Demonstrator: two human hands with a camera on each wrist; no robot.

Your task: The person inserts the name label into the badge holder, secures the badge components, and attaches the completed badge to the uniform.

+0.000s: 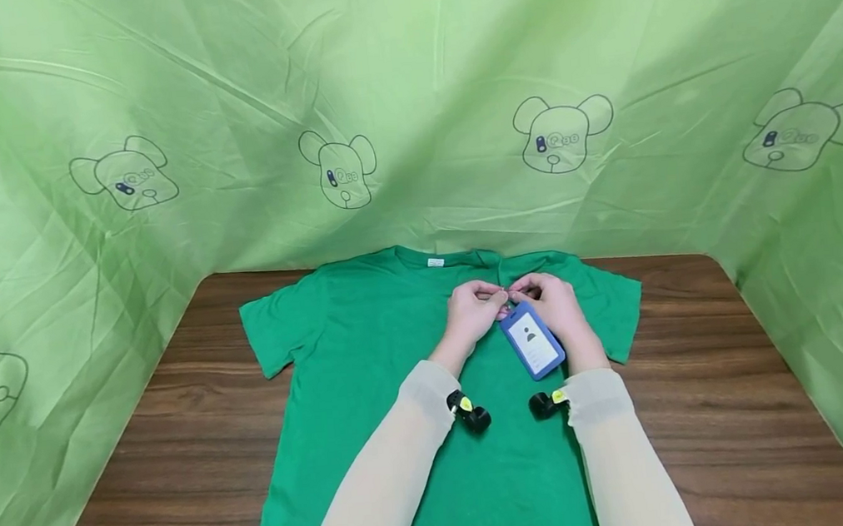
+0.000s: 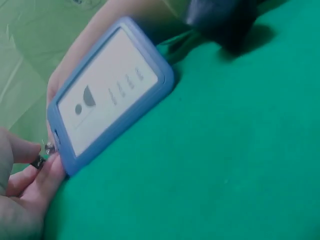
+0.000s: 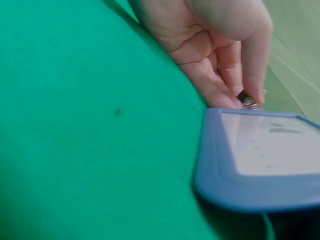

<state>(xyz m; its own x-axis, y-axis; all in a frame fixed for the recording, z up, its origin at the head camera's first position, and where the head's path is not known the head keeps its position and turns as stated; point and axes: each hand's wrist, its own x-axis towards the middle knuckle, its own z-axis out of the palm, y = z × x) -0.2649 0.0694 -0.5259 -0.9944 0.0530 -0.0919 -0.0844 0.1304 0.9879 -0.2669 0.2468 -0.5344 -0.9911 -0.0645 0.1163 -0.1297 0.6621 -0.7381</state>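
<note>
A green T-shirt (image 1: pixel 400 365) lies spread on the table. On its upper right chest is a blue ID badge holder (image 1: pixel 534 341) with a white card, tilted. My left hand (image 1: pixel 471 309) pinches the small black-and-metal clip (image 2: pixel 38 161) at the badge holder's top, between thumb and fingers. My right hand (image 1: pixel 554 301) meets it fingertip to fingertip at the clip, its fingers curled there beside the badge holder. Part of the right hand is hidden behind the badge holder in the left wrist view. Whether the clip touches the fabric is too small to tell.
The dark wood table (image 1: pixel 720 404) shows on both sides of the shirt. Green curtain (image 1: pixel 404 64) with printed bear heads encloses the back and sides. Black wrist cameras (image 1: pixel 474 417) hang inward from both sleeves, low over the shirt. A white label (image 1: pixel 436 262) sits at the collar.
</note>
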